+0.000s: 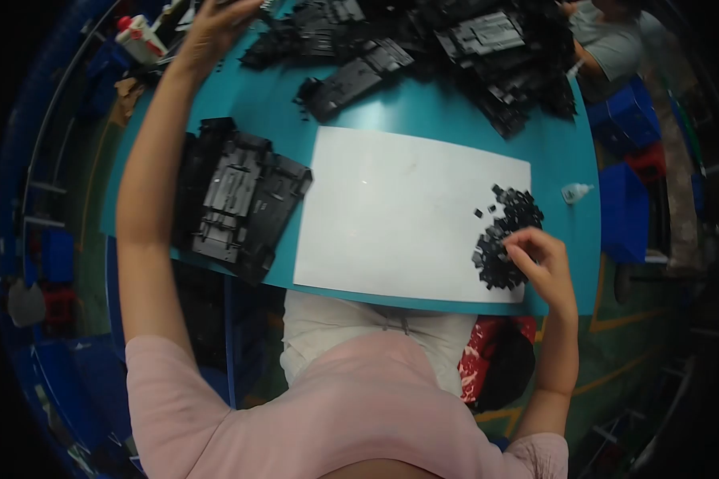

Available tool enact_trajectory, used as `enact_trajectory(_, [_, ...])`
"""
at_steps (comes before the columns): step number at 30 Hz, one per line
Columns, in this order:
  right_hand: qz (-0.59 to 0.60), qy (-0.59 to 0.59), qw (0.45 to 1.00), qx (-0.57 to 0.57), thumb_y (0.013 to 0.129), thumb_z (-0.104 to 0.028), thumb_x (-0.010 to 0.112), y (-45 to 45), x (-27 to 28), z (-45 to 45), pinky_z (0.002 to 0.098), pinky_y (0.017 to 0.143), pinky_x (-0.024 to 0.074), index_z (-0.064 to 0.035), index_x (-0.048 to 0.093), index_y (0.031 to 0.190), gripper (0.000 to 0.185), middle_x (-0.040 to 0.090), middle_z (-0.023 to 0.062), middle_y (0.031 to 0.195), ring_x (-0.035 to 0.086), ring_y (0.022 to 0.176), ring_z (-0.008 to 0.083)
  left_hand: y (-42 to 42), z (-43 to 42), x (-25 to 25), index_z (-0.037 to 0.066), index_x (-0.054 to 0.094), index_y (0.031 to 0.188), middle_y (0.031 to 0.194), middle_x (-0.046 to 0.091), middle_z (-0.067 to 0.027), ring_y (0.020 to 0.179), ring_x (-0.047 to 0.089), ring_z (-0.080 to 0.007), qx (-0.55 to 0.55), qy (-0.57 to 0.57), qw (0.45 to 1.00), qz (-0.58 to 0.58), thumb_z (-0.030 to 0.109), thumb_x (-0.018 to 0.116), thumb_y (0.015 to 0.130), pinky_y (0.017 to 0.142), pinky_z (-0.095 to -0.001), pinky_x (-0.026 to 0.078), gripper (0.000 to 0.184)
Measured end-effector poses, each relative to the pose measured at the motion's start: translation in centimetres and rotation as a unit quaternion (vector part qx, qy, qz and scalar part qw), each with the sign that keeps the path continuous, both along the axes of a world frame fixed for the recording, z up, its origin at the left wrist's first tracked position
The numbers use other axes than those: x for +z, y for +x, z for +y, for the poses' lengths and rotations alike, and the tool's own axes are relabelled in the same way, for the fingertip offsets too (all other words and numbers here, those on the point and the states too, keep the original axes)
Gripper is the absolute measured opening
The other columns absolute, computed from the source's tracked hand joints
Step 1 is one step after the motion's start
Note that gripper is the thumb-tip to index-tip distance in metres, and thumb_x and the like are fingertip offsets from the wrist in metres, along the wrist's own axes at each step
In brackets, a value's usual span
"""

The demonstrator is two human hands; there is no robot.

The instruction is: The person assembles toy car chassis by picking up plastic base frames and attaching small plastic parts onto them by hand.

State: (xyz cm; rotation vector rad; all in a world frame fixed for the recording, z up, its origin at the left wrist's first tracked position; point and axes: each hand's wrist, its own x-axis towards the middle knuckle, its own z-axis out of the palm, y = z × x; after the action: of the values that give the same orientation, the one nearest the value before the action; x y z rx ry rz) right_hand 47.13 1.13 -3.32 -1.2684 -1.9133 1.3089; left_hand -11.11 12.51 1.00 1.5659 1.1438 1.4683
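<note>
My right hand (545, 259) is over a pile of small black plastic pieces (499, 259) at the right side of a white board (391, 215). Its thumb and forefinger are pinched together at the pile; whatever lies between them is too small to make out. My left arm stretches far forward, and my left hand (220, 25) is at the top edge of the view, beside a heap of black plastic frames (319, 32). Its fingertips are partly cut off, so their grip does not show. Nearer my left forearm lie stacked black moulded trays (232, 195).
A teal table (272, 104) carries everything. More black moulded parts (487, 40) are heaped at the far side. A small white bottle (575, 192) lies at the right edge, with blue bins (623, 207) beyond. Another person (607, 40) sits at the far right.
</note>
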Motion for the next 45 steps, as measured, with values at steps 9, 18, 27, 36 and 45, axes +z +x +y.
enact_trajectory(9, [-0.177,0.256,0.950,-0.020,0.074,-0.001,0.067,-1.0,-1.5,3.0,0.0328,0.063,0.0457,-0.0018,0.065,0.084,0.010,0.061,0.0084,0.078,0.054,0.079,0.0235,17.7,-18.2,-0.4,-0.002,0.052,0.116,0.098,0.061,-0.0084,0.087,0.061,-0.0158,-0.023,-0.291,0.917,-0.273,0.016,0.071,0.081,0.083,-0.0290,0.050,0.044])
enact_trajectory(18, [-0.267,0.353,0.895,0.048,0.069,0.001,0.069,-3.2,-4.7,5.3,0.0381,0.070,0.0464,-0.0008,0.061,0.079,0.012,0.057,0.0106,0.077,0.054,0.081,0.0291,27.0,-22.4,-6.6,-0.002,0.061,0.104,0.095,0.066,-0.0099,0.083,0.066,-0.0159,-0.030,-0.433,0.784,-0.443,0.004,0.067,0.083,0.077,-0.0293,0.056,0.023])
enact_trajectory(27, [-0.199,0.180,0.961,0.057,0.077,0.002,0.068,-3.4,-3.1,6.2,0.0274,0.058,0.0435,0.0015,0.063,0.092,0.015,0.059,0.0059,0.074,0.054,0.064,0.0125,27.9,-22.3,-8.4,-0.005,0.058,0.105,0.093,0.066,-0.0100,0.078,0.067,-0.0147,-0.039,-0.437,0.790,-0.428,0.006,0.067,0.084,0.070,-0.0285,0.057,0.025])
enact_trajectory(36, [0.002,-0.075,0.997,-0.017,0.081,-0.002,0.068,-6.3,-2.5,3.5,0.0183,0.058,0.0421,0.0001,0.067,0.084,0.005,0.063,0.0010,0.073,0.053,0.062,0.0057,28.2,-22.6,-9.5,-0.004,0.059,0.103,0.091,0.066,-0.0088,0.077,0.066,-0.0126,-0.045,-0.423,0.806,-0.411,0.007,0.067,0.084,0.069,-0.0261,0.056,0.023])
enact_trajectory(45, [-0.129,0.062,0.990,-0.001,0.081,-0.003,0.068,-7.5,-4.3,3.2,0.0179,0.062,0.0438,0.0006,0.067,0.087,0.006,0.064,-0.0002,0.078,0.057,0.067,0.0045,28.2,-22.9,-9.9,-0.004,0.059,0.106,0.092,0.065,-0.0088,0.077,0.064,-0.0127,-0.042,-0.414,0.819,-0.395,0.011,0.068,0.083,0.069,-0.0260,0.055,0.029])
